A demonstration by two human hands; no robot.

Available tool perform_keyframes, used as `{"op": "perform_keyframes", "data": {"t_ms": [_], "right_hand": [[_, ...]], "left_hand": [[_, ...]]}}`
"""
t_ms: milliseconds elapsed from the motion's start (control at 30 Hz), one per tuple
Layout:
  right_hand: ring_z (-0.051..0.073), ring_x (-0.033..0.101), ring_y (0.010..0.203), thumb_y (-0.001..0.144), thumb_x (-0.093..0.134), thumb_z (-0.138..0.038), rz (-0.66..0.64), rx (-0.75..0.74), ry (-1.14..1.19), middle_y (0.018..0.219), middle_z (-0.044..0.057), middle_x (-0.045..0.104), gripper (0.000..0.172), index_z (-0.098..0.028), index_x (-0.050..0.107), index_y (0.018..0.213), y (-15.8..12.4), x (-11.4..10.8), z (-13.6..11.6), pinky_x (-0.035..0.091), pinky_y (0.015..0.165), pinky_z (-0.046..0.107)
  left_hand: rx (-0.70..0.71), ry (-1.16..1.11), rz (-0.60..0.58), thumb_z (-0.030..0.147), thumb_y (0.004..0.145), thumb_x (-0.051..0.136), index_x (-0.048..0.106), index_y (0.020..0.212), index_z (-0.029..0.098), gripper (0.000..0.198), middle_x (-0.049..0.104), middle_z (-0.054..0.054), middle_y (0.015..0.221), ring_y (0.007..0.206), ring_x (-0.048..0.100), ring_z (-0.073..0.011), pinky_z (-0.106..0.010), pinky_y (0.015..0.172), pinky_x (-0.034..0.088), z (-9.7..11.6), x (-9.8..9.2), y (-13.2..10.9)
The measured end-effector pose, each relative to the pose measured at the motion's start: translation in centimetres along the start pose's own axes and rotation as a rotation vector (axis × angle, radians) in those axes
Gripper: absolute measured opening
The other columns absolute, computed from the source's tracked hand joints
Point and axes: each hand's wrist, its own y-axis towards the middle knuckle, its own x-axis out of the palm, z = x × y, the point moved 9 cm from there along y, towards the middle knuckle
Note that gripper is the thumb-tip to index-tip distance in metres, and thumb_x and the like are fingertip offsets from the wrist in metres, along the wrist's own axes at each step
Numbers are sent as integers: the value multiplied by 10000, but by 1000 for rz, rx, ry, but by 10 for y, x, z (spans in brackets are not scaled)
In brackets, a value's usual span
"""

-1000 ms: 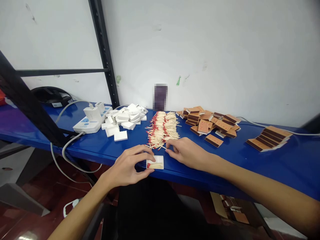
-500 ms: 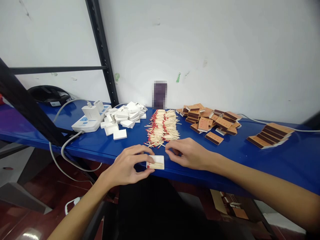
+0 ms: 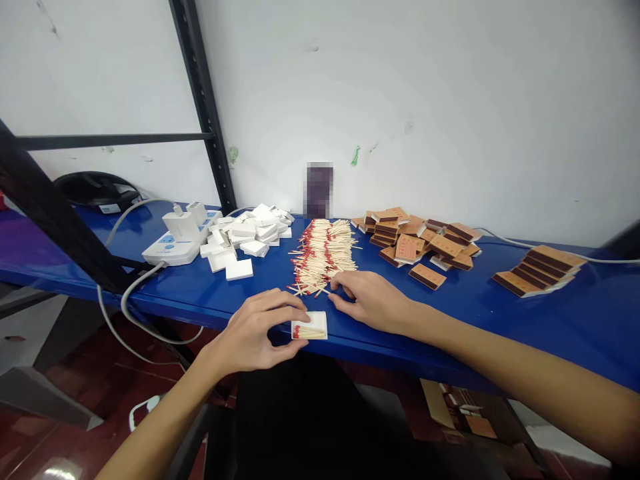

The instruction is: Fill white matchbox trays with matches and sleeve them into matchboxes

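Note:
My left hand grips a small white matchbox tray by its left end, at the front edge of the blue shelf. Inside the tray, several matches lie along the near side with their red heads to the left. My right hand is at the near right side of a big pile of loose red-headed matches. Its thumb and forefinger are apart at the edge of the pile, and I see no match held between them.
White empty trays are heaped at the left, beside a power strip with plugs and cables. Brown matchboxes are piled at the right, with an overlapping row further right. A black upright post stands behind the trays.
My right hand has moved slightly up and left into the edge of the match pile, its fingertips parting. My left forefinger has drawn back from the matches in the tray.

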Motion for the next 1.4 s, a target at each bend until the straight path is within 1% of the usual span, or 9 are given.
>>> {"op": "perform_keyframes", "data": {"t_ms": [233,333,433,533,700,933,1100,1233,1400], "right_hand": [[125,467,636,897,517,-204,-46,2,38,751,7,571,84,-179,580,847,2,3,1,322,629,251],[128,463,610,923,499,-218,-53,-1,43,726,3,567,93,-178,566,874,-1,-1,3,322,620,253],[140,499,623,965,456,-241,-115,-39,63,738,11,591,134,-183,560,903,-5,-3,1,339,624,258],[166,563,709,992,420,-252,-184,-102,41,816,44,637,176,-182,573,940,-5,-1,-4,374,660,272],[211,628,865,995,434,-255,-158,-160,14,982,94,691,228,-168,582,1145,9,2,-7,430,753,311],[191,634,843,1004,428,-280,-171,-226,74,964,79,702,233,-192,632,1072,18,4,-10,442,750,294],[185,623,814,1014,403,-290,-186,-212,61,916,66,693,245,-184,624,1006,18,6,-11,421,722,285],[180,606,804,1000,430,-266,-210,-180,65,891,53,681,199,-188,611,969,15,5,-9,401,717,279],[158,539,702,980,461,-322,-347,-28,109,796,27,624,182,-196,586,940,1,-3,-2,360,637,260]], "left_hand": [[-32,64,-48,284,826,670,634,1049,187,246,721,-51,987,887,655,-198,-357,868,497,1,4,1],[-42,101,-56,290,836,651,628,1029,182,222,723,-50,985,867,648,-201,-360,856,492,1,4,2],[-56,128,-78,302,841,643,627,1008,185,205,721,-46,988,868,642,-202,-359,853,489,0,6,2],[-63,135,-87,306,845,637,625,1012,188,204,718,-43,996,884,639,-203,-357,862,485,-1,7,2],[-63,127,-89,300,844,640,624,1031,185,220,714,-47,1006,878,629,-202,-359,868,481,-1,7,2],[-62,121,-82,300,846,641,629,1026,183,215,713,-44,1003,867,626,-194,-348,853,483,-1,6,3],[-68,122,-84,302,845,642,631,1023,187,213,712,-38,1002,882,626,-192,-347,864,480,-1,6,3],[-67,122,-82,308,850,637,630,1027,188,214,713,-38,1000,880,629,-192,-347,864,481,-2,6,2],[-62,121,-85,316,856,628,635,1016,183,208,714,-50,999,872,629,-197,-349,851,487,-1,6,2]]}}
